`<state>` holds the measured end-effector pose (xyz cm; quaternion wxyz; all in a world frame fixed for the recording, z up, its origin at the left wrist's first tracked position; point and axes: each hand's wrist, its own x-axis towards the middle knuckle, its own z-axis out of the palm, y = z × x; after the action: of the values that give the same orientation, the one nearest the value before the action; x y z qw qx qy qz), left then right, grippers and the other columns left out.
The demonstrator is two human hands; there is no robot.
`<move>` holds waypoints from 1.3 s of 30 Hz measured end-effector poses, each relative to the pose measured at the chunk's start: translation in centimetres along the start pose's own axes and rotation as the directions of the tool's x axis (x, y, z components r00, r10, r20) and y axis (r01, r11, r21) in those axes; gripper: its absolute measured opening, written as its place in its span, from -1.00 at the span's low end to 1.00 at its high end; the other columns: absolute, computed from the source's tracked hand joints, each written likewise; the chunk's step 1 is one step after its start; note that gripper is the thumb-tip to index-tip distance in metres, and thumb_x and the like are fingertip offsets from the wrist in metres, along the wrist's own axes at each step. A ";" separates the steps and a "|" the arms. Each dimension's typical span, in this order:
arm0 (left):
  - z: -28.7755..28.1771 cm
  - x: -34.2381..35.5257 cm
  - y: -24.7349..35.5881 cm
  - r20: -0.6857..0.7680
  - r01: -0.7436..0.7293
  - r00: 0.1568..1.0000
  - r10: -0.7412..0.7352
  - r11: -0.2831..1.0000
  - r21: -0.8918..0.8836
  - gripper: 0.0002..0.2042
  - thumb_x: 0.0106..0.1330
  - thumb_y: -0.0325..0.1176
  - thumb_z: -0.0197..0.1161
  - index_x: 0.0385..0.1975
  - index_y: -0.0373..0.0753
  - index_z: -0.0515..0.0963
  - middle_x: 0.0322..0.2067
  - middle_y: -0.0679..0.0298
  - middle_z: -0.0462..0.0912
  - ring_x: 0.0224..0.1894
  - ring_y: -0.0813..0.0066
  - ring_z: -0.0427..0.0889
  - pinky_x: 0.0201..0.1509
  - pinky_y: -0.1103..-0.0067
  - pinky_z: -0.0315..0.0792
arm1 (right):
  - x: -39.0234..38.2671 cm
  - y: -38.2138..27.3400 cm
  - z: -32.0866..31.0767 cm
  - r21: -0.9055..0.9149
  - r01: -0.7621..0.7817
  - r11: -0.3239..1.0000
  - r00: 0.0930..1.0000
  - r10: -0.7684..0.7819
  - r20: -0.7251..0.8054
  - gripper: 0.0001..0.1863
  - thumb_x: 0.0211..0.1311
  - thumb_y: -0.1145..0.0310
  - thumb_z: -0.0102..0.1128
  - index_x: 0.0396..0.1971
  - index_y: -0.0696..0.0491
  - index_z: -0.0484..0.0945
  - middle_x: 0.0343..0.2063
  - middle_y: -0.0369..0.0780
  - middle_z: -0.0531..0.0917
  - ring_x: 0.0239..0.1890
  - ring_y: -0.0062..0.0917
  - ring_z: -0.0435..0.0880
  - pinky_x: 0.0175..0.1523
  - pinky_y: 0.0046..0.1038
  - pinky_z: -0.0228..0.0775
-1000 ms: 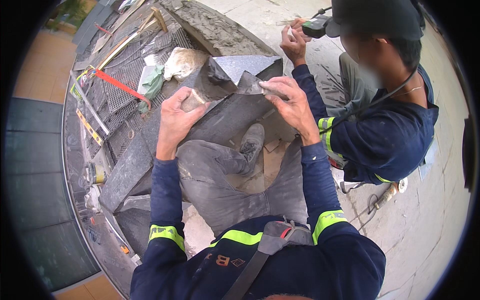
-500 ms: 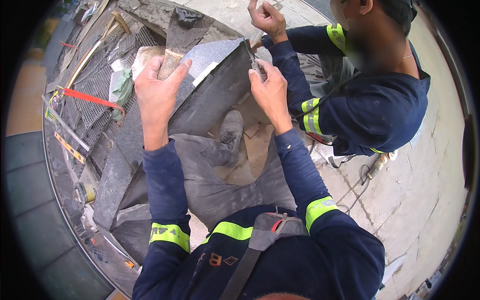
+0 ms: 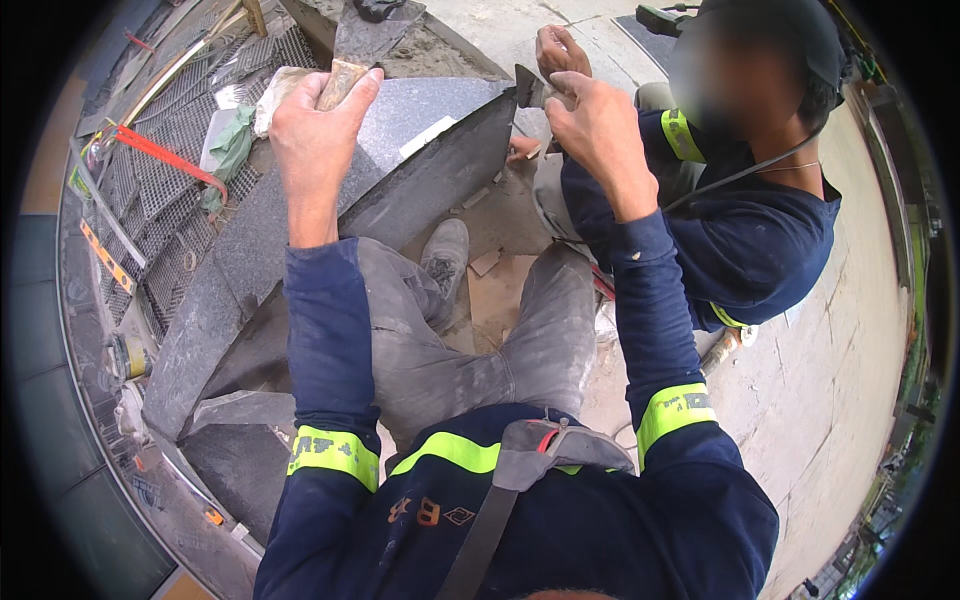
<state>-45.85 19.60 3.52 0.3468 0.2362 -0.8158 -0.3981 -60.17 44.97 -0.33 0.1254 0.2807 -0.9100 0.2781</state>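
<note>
My left hand (image 3: 318,130), raised over the grey stone slab (image 3: 250,225), is closed around a dusty, brownish block-like piece (image 3: 342,84). A pale, crumpled-looking thing (image 3: 280,96) shows beside its knuckles; whether it is part of the same piece I cannot tell. My right hand (image 3: 605,135) grips a scraper (image 3: 528,88), a putty knife with a dark, flared blade, near the slab's pointed far end. Most of its handle is hidden by my fingers. A short white strip (image 3: 427,136) lies along the slab's top edge, between my hands.
A co-worker (image 3: 725,210) crouches close on my right, one hand (image 3: 562,50) beyond my scraper. At left lie a red pry bar (image 3: 165,158), an orange level (image 3: 106,256), green cloth (image 3: 234,142) and black mesh panels (image 3: 165,185). A corded power tool (image 3: 722,350) rests behind the co-worker.
My right hand has moved right with the scraper, away from the slab's tip, and the blade now shows. My left hand stays raised with its piece. The co-worker's head has turned and lowered.
</note>
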 end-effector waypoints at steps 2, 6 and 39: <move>0.2 0.1 0.2 -0.007 -0.032 0.999 0.032 0.999 0.021 -0.61 0.24 -0.08 0.56 -0.22 -0.33 0.76 -0.48 0.29 0.75 -0.43 0.58 0.66 -0.27 0.52 0.54 | 2.0 0.4 -0.8 -0.033 0.130 0.991 0.991 -0.129 0.041 -0.69 0.14 0.30 0.26 -0.17 0.08 0.81 -0.35 0.05 0.77 -0.23 0.03 0.78 0.00 -0.13 0.63; 0.6 -0.2 1.2 0.033 -0.026 0.999 0.025 1.000 0.018 -0.57 0.22 -0.01 0.55 -0.20 -0.31 0.76 -0.48 0.29 0.75 -0.42 0.57 0.68 -0.27 0.52 0.54 | 5.2 0.6 -0.3 -0.179 0.251 0.951 0.961 -0.223 0.161 -0.76 0.07 0.34 0.26 -0.31 0.05 0.83 -0.43 0.08 0.75 -0.29 0.05 0.77 -0.03 -0.10 0.64; -2.1 -0.5 0.5 0.441 0.283 0.892 -0.094 0.879 -0.385 -0.65 0.40 -0.03 0.43 -0.33 -0.26 0.76 -0.58 0.44 0.59 -0.60 0.78 0.45 -0.58 0.71 0.20 | 1.1 -2.3 -3.5 0.744 0.303 0.596 0.950 -0.251 -0.186 -0.57 0.15 0.53 0.41 0.07 -0.02 0.80 0.04 -0.21 0.74 0.07 -0.47 0.71 0.21 -0.46 0.55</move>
<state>-43.99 19.23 4.70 0.1708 0.1430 -0.7313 -0.6447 -59.46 44.90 3.97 0.0648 0.4361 -0.6476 0.6215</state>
